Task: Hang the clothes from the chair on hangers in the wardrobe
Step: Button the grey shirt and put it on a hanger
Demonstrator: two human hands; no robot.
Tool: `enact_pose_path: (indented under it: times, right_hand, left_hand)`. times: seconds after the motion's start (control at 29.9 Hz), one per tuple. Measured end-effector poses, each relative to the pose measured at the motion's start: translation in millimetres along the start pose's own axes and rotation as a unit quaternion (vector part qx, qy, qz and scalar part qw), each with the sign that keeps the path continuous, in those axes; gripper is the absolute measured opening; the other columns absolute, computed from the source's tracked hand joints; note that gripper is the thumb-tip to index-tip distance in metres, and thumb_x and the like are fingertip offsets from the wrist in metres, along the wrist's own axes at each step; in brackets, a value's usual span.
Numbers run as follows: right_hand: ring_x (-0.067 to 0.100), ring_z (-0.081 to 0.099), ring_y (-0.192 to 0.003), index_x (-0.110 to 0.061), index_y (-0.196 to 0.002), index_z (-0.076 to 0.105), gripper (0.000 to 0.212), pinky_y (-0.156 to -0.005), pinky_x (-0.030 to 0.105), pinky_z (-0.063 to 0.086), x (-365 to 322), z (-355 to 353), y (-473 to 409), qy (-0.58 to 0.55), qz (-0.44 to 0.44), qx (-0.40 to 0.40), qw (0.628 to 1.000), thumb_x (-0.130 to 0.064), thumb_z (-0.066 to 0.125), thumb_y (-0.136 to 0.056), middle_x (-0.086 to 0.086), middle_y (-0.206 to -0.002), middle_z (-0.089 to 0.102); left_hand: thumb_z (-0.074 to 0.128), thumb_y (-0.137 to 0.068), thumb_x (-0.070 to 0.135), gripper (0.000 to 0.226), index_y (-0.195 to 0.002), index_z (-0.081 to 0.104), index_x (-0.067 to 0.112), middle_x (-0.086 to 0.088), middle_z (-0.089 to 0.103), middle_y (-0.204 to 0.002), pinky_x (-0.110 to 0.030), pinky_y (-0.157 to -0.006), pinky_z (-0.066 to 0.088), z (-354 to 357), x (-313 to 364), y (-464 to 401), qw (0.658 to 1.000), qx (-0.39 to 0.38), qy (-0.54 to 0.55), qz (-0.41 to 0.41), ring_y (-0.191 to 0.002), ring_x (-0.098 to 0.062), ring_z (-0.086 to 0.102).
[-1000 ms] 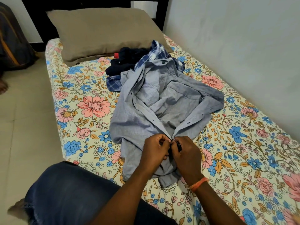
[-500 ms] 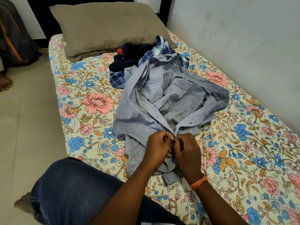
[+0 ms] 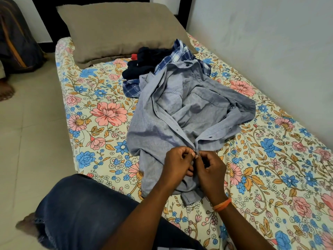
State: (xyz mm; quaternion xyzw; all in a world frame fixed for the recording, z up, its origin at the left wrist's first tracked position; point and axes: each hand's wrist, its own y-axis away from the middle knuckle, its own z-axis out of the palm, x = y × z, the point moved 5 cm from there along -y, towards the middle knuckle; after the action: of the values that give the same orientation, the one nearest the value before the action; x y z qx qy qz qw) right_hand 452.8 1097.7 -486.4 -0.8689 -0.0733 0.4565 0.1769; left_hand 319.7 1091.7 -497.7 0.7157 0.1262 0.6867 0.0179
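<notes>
I have the grey shirt point(image 3: 182, 121) spread on the floral bed point(image 3: 100, 112), its hem toward me at six o'clock and its collar away at twelve. My left hand point(image 3: 177, 166) and right hand point(image 3: 210, 170) meet at the lower placket, each pinching one front edge between thumb and fingertips, knuckles nearly touching.

I judge this to be work on a button near the hem. To do it well I would hold both edges flat and level, keep the cloth slack enough for the button to pass, and match it to its own hole so the fronts do not end up skewed.

My fingers cover the button itself, so I cannot tell whether it is going in or coming out. At twelve o'clock a checked blue shirt point(image 3: 173, 60) and a dark garment point(image 3: 142, 64) lie partly under the grey collar, below the brown pillow point(image 3: 117, 31); their shapes are unclear. No chair, hanger or wardrobe is in view.
</notes>
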Motion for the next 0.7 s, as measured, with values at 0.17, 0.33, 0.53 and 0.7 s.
enact_pose_path:
  times: [0.17,0.33,0.53,0.7]
  right_hand:
    - [0.006,0.064,-0.073,-0.014,-0.086,0.073,0.015,-0.065,0.014,0.047,-3.1,-1.2,2.2,-0.051,0.021,0.003,0.998,0.001,0.073,-0.085,-0.007,-0.079,0.069]
    - [0.008,0.069,-0.075,-0.011,-0.089,0.077,0.009,-0.068,0.023,0.055,2.2,-0.2,5.6,-0.101,0.074,0.011,0.992,-0.003,0.073,-0.085,-0.003,-0.08,0.073]
    - [0.01,0.071,-0.071,-0.009,-0.09,0.08,0.014,-0.066,0.021,0.055,4.7,-5.8,-5.0,-0.163,0.119,-0.048,0.978,0.0,0.069,-0.088,-0.004,-0.076,0.076]
    - [0.009,0.073,-0.074,-0.011,-0.089,0.079,0.011,-0.068,0.019,0.057,4.8,-6.9,-7.9,-0.15,0.126,-0.071,0.978,-0.005,0.079,-0.081,-0.008,-0.077,0.077]
  left_hand:
    - [0.06,-0.095,0.015,0.013,-0.089,0.071,0.01,-0.01,0.07,-0.069,-0.044,-0.056,0.061,-1.4,-1.6,0.1,1.0,0.006,-0.006,0.0,-0.059,-0.025,0.07]
    - [0.061,-0.095,0.015,0.012,-0.089,0.071,0.01,-0.009,0.07,-0.069,-0.041,-0.057,0.061,-1.7,-2.4,-0.8,1.0,0.005,0.002,-0.014,-0.06,-0.024,0.07]
    - [0.06,-0.096,0.012,0.014,-0.091,0.073,0.008,0.0,0.068,-0.061,-0.032,-0.054,0.059,-5.2,-2.0,-0.6,1.0,0.007,0.016,-0.023,-0.057,-0.017,0.067]
    - [0.06,-0.096,0.015,0.017,-0.09,0.075,0.01,-0.001,0.067,-0.059,-0.029,-0.053,0.056,-4.6,-0.6,0.0,0.999,0.006,0.023,-0.037,-0.054,-0.014,0.066]
